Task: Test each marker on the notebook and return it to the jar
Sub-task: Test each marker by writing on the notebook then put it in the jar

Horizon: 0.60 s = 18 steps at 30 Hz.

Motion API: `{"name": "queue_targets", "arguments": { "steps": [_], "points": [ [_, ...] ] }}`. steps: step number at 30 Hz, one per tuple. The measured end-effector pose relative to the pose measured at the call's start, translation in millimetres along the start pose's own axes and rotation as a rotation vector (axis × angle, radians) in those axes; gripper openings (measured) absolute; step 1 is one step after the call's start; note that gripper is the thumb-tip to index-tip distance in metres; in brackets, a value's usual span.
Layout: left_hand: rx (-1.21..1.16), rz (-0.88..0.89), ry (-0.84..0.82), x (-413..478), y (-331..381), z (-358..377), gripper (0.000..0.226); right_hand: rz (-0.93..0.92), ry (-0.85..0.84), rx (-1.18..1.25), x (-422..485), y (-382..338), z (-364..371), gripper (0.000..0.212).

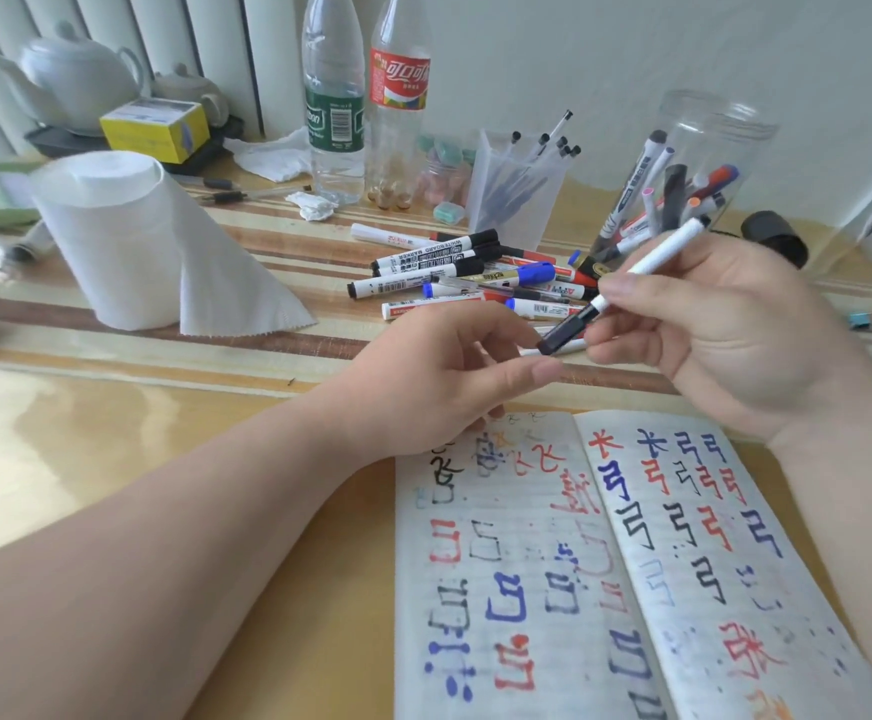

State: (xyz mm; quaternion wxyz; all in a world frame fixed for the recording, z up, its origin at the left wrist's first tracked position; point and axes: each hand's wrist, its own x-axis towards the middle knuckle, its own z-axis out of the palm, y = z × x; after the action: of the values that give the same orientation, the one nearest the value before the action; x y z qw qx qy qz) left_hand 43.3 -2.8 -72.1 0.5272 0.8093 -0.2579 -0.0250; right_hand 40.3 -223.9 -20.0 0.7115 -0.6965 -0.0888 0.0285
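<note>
My right hand (730,330) holds a slim white marker (652,257) by its barrel, its black cap (566,332) pointing down and left. My left hand (439,376) pinches that black cap between thumb and fingers, above the top edge of the open notebook (605,574). The notebook pages are covered with red, blue and black test marks. A clear plastic jar (683,174) at the back right holds several markers. A pile of loose whiteboard markers (465,272) lies on the table behind my hands.
A paper towel roll (127,236) stands at the left. Two plastic bottles (361,96) and a frosted pen holder (519,184) stand behind the marker pile. A white teapot (75,75) and a yellow box (155,129) sit far left. A black lid (774,236) lies right of the jar.
</note>
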Motion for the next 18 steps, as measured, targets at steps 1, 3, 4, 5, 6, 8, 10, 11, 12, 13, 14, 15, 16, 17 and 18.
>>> {"name": "queue_targets", "arguments": {
  "steps": [1,3,4,5,6,8,10,11,12,13,14,15,16,17,18],
  "points": [
    [0.002,-0.002,-0.008,0,0,0,0.028,0.010,0.003,0.054,0,5,7,0.020],
    [-0.014,-0.030,0.002,1,-3,0,0.023,0.013,0.046,0.092,0,16,15,0.010],
    [-0.016,-0.035,0.012,2,-4,1,0.025,0.012,0.065,0.098,0,20,17,0.007],
    [-0.017,-0.034,0.016,2,-5,1,0.026,0.018,0.075,0.109,-1,24,18,0.009],
    [-0.024,-0.030,0.015,3,-6,1,0.026,0.022,0.076,0.127,-2,26,19,0.008],
    [-0.031,-0.012,-0.003,3,-5,1,0.028,0.022,0.062,0.170,-4,30,20,0.007],
    [-0.010,0.007,-0.017,2,-1,2,0.039,0.018,0.033,0.188,-6,32,23,0.013],
    [0.001,0.010,-0.021,2,0,3,0.044,0.014,0.014,0.195,-6,33,24,0.015],
    [0.011,0.007,-0.026,3,0,3,0.044,0.011,-0.004,0.200,-7,35,25,0.015],
    [0.016,0.007,-0.032,3,0,3,0.037,0.012,-0.013,0.199,-8,36,26,0.013],
    [0.019,0.004,-0.038,3,0,3,0.032,0.015,-0.012,0.189,-8,36,26,0.012],
    [0.024,-0.006,-0.044,2,0,2,0.030,0.014,-0.008,0.175,-8,36,26,0.012],
    [0.021,-0.020,-0.055,2,0,2,0.031,0.014,-0.008,0.160,-8,35,26,0.012],
    [0.009,-0.034,-0.069,2,0,3,0.033,0.017,-0.011,0.145,-8,33,25,0.014],
    [-0.011,-0.047,-0.084,3,1,4,0.036,0.024,-0.012,0.130,-8,30,23,0.015]
  ]
}}
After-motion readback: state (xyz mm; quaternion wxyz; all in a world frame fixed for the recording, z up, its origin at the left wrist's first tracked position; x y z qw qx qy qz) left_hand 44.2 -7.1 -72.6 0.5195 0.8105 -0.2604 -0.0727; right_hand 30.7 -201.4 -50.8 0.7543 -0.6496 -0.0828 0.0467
